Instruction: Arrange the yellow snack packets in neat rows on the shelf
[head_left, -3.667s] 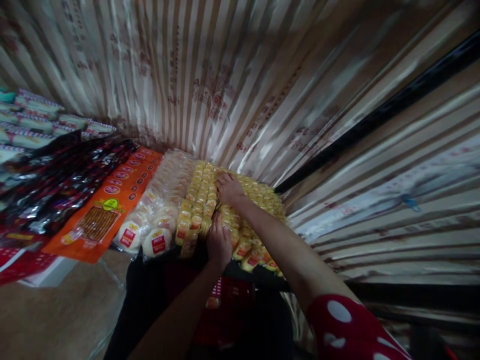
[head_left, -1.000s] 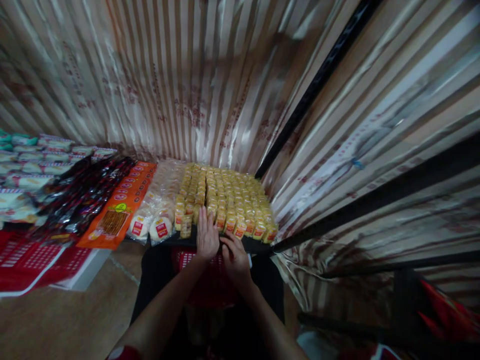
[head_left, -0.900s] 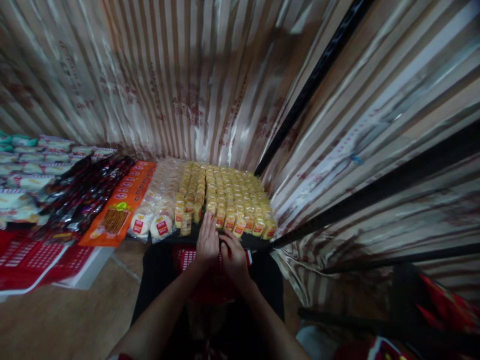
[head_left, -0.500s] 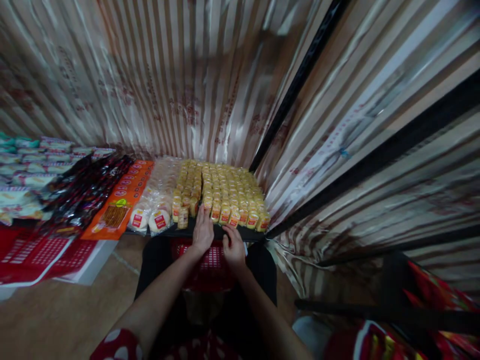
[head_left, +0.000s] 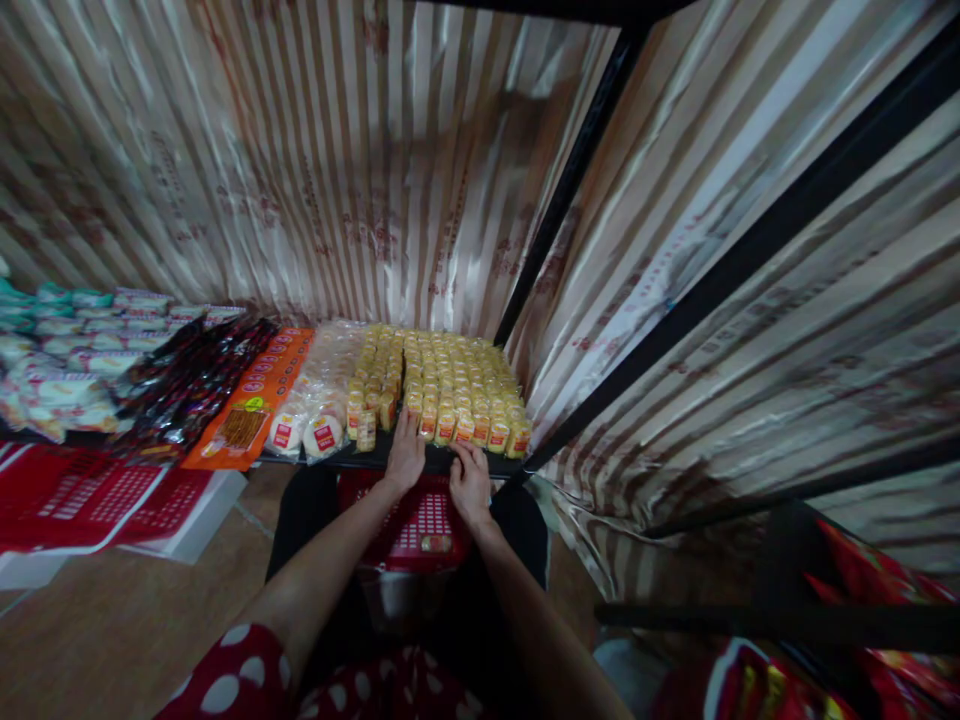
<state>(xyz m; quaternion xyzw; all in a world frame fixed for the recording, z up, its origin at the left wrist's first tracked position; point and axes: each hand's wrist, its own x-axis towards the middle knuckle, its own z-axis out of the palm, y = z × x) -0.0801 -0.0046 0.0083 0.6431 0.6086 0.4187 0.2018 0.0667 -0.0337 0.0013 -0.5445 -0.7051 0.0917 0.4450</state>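
My left hand (head_left: 405,455) lies flat with its fingers stretched against the front row of small yellow snack packs (head_left: 442,385) stacked in rows on a dark shelf (head_left: 360,464). Just to its right, my right hand (head_left: 470,483) rests on the shelf's front edge below the yellow packs, fingers bent; whether it holds anything is hidden. A red basket (head_left: 420,520) sits right under both hands. Round white cakes in clear wrap with red labels (head_left: 315,425) lie left of the yellow packs.
Further left on the shelf are an orange snack pack (head_left: 251,400), dark glossy packs (head_left: 180,385) and pale green-and-white packs (head_left: 67,340). Red crates (head_left: 90,495) stand on the tiled floor at left. Striped shiny foil lines the walls; black shelf bars (head_left: 570,180) cross at right.
My right hand came back from the far yellow packs to the shelf's front edge. The view has pulled back and both hands look smaller; the left hand stays at the front row.
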